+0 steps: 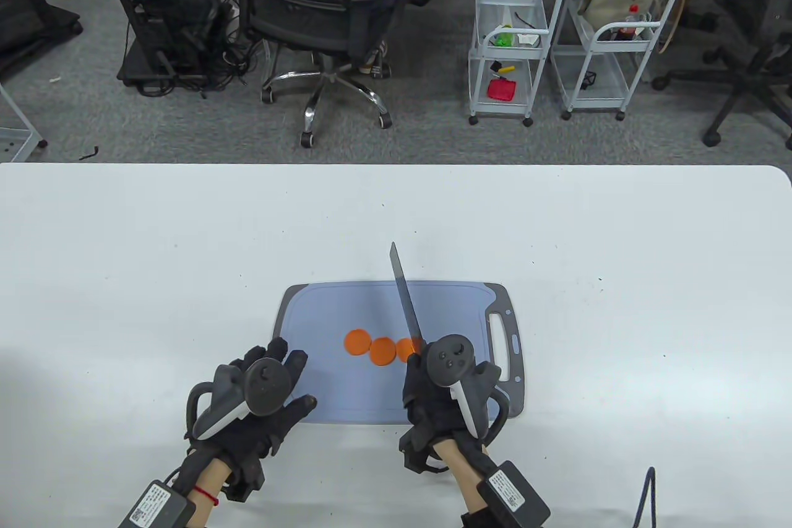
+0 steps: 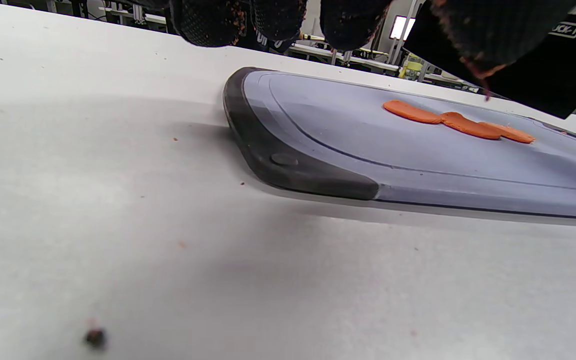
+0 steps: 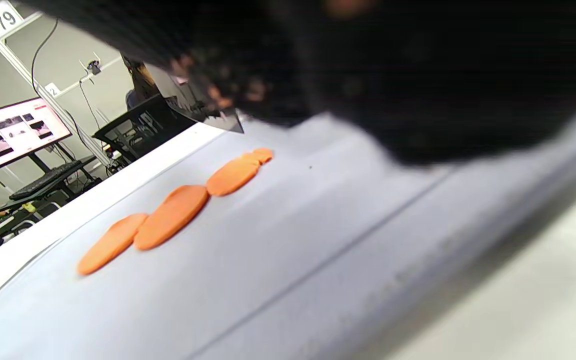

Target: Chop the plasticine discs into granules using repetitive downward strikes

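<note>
Three flat orange plasticine discs lie in an overlapping row on a grey-blue cutting board. They also show in the left wrist view and the right wrist view. My right hand grips a knife by its handle; the blade slants up and away over the board, lifted above the rightmost disc. My left hand is spread, fingers apart, over the board's near left corner, holding nothing.
The board sits on a white table, its handle slot at the right. Small crumbs dot the table. A black cable lies at the near right. Chairs and carts stand beyond the far edge.
</note>
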The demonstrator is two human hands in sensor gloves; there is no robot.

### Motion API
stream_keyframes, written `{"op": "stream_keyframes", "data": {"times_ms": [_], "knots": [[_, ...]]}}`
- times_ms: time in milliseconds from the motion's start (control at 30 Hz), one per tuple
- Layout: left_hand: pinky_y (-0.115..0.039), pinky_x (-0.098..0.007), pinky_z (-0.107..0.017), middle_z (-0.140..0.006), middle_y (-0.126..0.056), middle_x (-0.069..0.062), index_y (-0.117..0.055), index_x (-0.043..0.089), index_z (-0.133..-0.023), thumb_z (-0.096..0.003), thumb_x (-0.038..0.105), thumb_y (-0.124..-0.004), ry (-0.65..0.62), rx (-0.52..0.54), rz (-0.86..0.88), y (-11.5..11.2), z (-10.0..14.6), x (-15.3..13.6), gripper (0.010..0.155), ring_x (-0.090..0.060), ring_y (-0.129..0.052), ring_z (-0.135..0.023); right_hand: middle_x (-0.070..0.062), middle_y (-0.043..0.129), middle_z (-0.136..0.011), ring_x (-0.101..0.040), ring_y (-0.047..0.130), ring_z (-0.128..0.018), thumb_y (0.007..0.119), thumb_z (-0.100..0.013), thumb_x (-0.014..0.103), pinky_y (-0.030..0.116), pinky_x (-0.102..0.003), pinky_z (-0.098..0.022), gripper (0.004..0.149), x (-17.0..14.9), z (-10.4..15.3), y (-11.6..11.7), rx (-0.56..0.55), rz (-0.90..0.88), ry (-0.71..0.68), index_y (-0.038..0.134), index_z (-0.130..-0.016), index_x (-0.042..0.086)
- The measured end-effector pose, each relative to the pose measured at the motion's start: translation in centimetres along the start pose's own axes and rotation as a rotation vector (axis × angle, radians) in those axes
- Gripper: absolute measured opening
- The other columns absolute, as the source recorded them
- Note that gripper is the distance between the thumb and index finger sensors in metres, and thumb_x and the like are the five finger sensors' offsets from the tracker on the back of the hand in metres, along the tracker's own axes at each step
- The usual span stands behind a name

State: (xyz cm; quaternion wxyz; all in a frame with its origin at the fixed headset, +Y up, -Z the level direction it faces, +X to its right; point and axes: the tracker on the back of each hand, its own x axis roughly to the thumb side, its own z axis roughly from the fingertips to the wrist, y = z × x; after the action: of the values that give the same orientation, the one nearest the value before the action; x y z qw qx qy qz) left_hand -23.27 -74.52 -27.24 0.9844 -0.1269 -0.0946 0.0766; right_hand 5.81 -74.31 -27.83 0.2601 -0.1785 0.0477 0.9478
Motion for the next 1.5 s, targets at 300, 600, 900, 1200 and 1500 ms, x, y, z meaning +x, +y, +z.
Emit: {"op": "stream_keyframes", "data": {"times_ms": [300, 600, 900, 1200, 1500], "knots": [[-0.044, -0.065, -0.077, -0.127, -0.041, -0.009, -0.051, 0.034, -0.113, -0.0417, 0.067, -0.061, -0.003, -0.002, -0.005, -0.1, 0.0, 0.3, 0.079, -0.048, -0.054, -0.112, 0.0, 0.098, -0.036, -0.02, 0.103, 0.01, 0.077, -0.05, 0.047, 0.087, -0.044, 0.003, 0.047, 0.8, -0.3, 1.5, 0.018, 0.181, 0.005, 0.08, -0.076, 0.008], [-0.044, -0.065, -0.077, -0.127, -0.041, -0.009, -0.052, 0.033, -0.113, -0.0418, 0.067, -0.061, -0.016, 0.004, -0.008, 0.0, 0.2, 0.2, 0.079, -0.048, -0.054, -0.112, -0.001, 0.099, -0.038, -0.021, 0.103, 0.008, 0.078, -0.05, 0.047, 0.087, -0.043, 0.002, 0.048, 0.3, -1.2, 0.3, 0.01, 0.022, -0.001, 0.082, -0.078, 0.008], [-0.044, -0.065, -0.077, -0.127, -0.041, -0.009, -0.051, 0.033, -0.113, -0.0419, 0.067, -0.061, -0.01, -0.006, -0.017, -0.2, 0.1, 0.4, 0.079, -0.048, -0.054, -0.112, -0.001, 0.099, -0.038, -0.021, 0.104, 0.008, 0.078, -0.05, 0.047, 0.088, -0.043, 0.002, 0.048, 0.7, 0.7, 1.2, 0.037, 0.172, 0.02, 0.081, -0.078, 0.009], [-0.044, -0.065, -0.077, -0.127, -0.041, -0.009, -0.051, 0.033, -0.113, -0.0419, 0.067, -0.061, -0.022, 0.005, -0.014, -0.1, 0.3, 0.4, 0.079, -0.048, -0.054, -0.112, 0.001, 0.099, -0.036, -0.021, 0.103, 0.009, 0.077, -0.05, 0.048, 0.087, -0.043, 0.002, 0.047, 1.3, -1.1, 1.9, 0.017, 0.127, -0.007, 0.082, -0.076, 0.009], [-0.044, -0.065, -0.077, -0.127, -0.041, -0.009, -0.051, 0.033, -0.113, -0.0418, 0.067, -0.061, -0.016, -0.005, -0.025, -0.3, 0.1, 0.4, 0.079, -0.048, -0.054, -0.112, -0.001, 0.1, -0.037, -0.021, 0.103, 0.009, 0.078, -0.05, 0.048, 0.087, -0.043, 0.002, 0.048, 1.2, 0.4, 0.8, 0.032, 0.109, -0.007, 0.082, -0.077, 0.008]]}}
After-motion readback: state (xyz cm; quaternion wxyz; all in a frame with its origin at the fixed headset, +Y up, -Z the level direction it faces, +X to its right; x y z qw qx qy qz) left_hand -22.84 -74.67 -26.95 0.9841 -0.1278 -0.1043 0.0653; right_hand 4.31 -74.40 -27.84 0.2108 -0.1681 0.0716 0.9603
